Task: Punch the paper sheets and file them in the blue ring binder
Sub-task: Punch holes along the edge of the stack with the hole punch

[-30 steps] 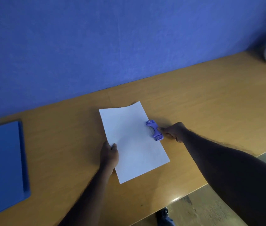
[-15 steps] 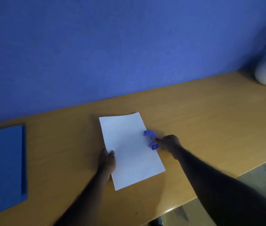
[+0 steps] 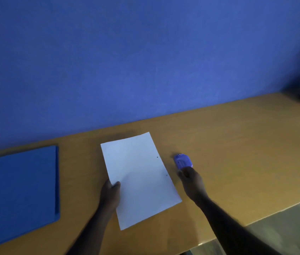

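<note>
At frame centre, the white paper sheet (image 3: pixel 138 179) showed two punched holes along its right edge. The left hand (image 3: pixel 111 192) pinched its left edge; the right hand (image 3: pixel 191 179) gripped the purple punch (image 3: pixel 183 161) just beside it. The closed blue ring binder (image 3: pixel 19 192) lay at lower left.

"From where does the single view look?"

"From the person's head, above the near edge of the tan wooden desk (image 3: pixel 237 144), angled forward and down."

"Which way does it face?"

"Toward the blue textured wall (image 3: pixel 145 61) behind the desk, which fills the upper half. The horizon tilts, the desk's back edge rising to the right."

"How near?"

"Close: both forearms enter from the bottom edge, and the left hand (image 3: pixel 109 192) and right hand (image 3: pixel 191 179) sit low at centre. No second view shares the scene."
</note>
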`<action>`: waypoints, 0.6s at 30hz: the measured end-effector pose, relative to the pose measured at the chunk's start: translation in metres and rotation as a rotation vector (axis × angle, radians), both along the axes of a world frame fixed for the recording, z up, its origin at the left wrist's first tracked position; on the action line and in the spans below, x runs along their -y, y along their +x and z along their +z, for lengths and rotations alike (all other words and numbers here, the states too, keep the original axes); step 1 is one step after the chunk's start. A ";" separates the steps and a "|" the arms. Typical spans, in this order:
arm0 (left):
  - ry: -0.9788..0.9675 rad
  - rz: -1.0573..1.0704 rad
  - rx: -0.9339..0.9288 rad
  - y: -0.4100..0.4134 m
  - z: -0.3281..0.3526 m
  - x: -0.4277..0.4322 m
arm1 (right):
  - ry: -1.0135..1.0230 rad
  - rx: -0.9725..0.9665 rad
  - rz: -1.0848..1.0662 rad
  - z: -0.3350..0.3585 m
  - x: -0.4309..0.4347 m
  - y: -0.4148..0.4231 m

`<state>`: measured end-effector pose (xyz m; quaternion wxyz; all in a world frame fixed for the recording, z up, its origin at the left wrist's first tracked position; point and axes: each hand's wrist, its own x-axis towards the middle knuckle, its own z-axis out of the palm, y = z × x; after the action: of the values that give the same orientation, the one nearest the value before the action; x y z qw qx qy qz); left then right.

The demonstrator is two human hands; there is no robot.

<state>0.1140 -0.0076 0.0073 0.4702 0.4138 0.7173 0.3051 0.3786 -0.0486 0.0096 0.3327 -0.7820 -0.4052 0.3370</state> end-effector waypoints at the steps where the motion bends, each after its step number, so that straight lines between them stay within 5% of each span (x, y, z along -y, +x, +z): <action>1: 0.012 -0.003 -0.005 -0.006 0.004 0.002 | -0.029 -0.011 0.048 0.004 -0.004 -0.008; 6: 0.109 -0.047 -0.119 -0.021 0.029 0.010 | 0.010 0.162 0.226 0.021 -0.014 -0.053; 13: 0.387 -0.185 -0.353 0.016 0.087 0.030 | -0.016 -0.420 0.390 0.072 -0.025 -0.136; 18: 0.231 -0.366 -0.510 0.046 0.099 0.026 | -0.110 -0.564 0.285 0.099 -0.043 -0.143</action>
<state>0.1599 -0.0331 0.1063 0.2726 0.6495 0.6863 0.1815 0.2353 -0.0051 0.1088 0.3386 -0.6099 -0.3838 0.6050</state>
